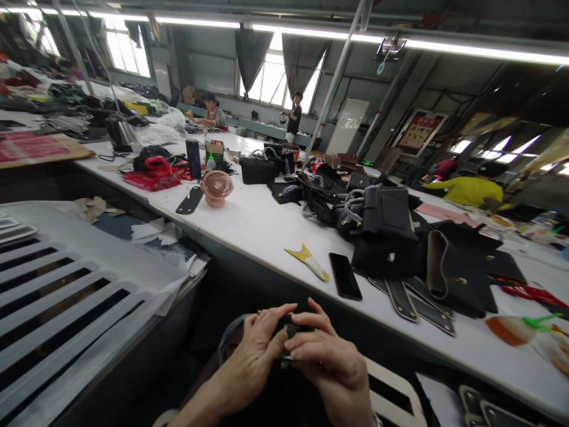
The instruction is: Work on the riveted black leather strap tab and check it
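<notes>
At the lower centre of the frame, the left hand (pixel 260 350) and right hand (pixel 331 356) pinch a dark, pale-edged item (pixel 299 330), its shape mostly hidden. Above, right of centre, a black rectangular phone (pixel 345 276) lies on the white surface (pixel 249 228).

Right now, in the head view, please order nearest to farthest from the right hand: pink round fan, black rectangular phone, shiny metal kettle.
From the right hand:
1. Black rectangular phone: just ahead.
2. Pink round fan: ahead, left.
3. Shiny metal kettle: far left.

Wht table (pixel 249 219) w/ pink fan (pixel 217 187), yel. tool (pixel 310 263), blk phone (pixel 345 276) & piled blk bags (pixel 386 216) on top.
</notes>
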Tool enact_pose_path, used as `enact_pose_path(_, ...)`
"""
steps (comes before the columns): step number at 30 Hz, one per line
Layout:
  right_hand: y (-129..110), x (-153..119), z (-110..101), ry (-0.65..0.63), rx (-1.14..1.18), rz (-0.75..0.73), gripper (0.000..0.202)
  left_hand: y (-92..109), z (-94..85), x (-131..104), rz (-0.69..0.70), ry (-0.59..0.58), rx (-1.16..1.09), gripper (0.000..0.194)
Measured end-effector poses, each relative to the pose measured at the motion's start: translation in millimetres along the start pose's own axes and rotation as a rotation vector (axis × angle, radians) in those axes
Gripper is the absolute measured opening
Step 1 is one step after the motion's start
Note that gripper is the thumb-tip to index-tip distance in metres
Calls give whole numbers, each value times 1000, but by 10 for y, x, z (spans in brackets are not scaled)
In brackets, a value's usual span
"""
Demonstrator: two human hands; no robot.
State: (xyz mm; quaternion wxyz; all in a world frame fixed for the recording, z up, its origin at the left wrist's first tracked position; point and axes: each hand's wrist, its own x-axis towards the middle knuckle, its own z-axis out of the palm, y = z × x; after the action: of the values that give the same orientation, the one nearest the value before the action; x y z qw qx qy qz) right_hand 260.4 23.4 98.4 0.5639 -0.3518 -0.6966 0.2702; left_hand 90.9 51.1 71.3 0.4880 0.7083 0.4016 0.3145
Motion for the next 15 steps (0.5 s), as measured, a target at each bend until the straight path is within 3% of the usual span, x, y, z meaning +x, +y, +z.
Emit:
enact_pose_path(4, 155, -66, 144, 203, 18, 130, 14, -143, -20, -30, 26, 6, -87, 51)
enact_pose_path(9, 230, -113, 261, 299, 86, 272, 9, -118, -20, -61, 126, 9, -12, 62)
enact_pose_path(15, 243, -123, 325, 370, 29, 230, 11, -45, 15, -75, 54, 40, 67, 48)
